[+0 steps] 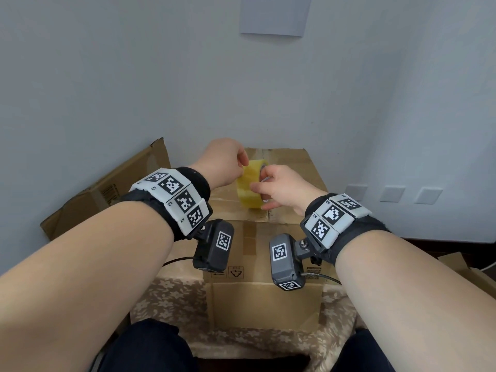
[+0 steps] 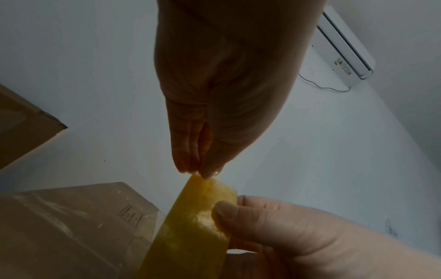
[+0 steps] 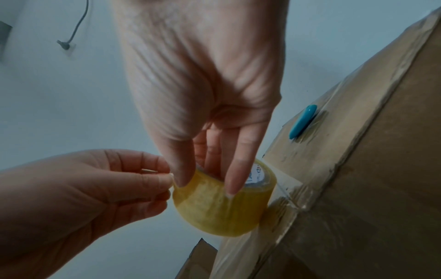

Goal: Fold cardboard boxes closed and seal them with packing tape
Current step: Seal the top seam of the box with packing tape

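A roll of yellowish clear packing tape (image 1: 249, 187) is held just above the top of a closed cardboard box (image 1: 298, 170). My right hand (image 1: 261, 189) grips the tape roll (image 3: 222, 209), with fingers through its core and the thumb on the outside. My left hand (image 1: 244, 163) pinches at the tape's end on the upper edge of the tape roll (image 2: 190, 226), thumb and forefinger tips together. Old clear tape runs along the seams of the cardboard box (image 3: 369, 169). A blue oblong object (image 3: 303, 122) lies on the box top, hidden in the head view.
A second cardboard box (image 1: 107, 189) with a raised flap stands at the left against the wall. Flat cardboard (image 1: 467, 269) lies at the right. Floral cloth (image 1: 171, 296) covers the surface under the box. Wall sockets (image 1: 391, 193) sit low on the right.
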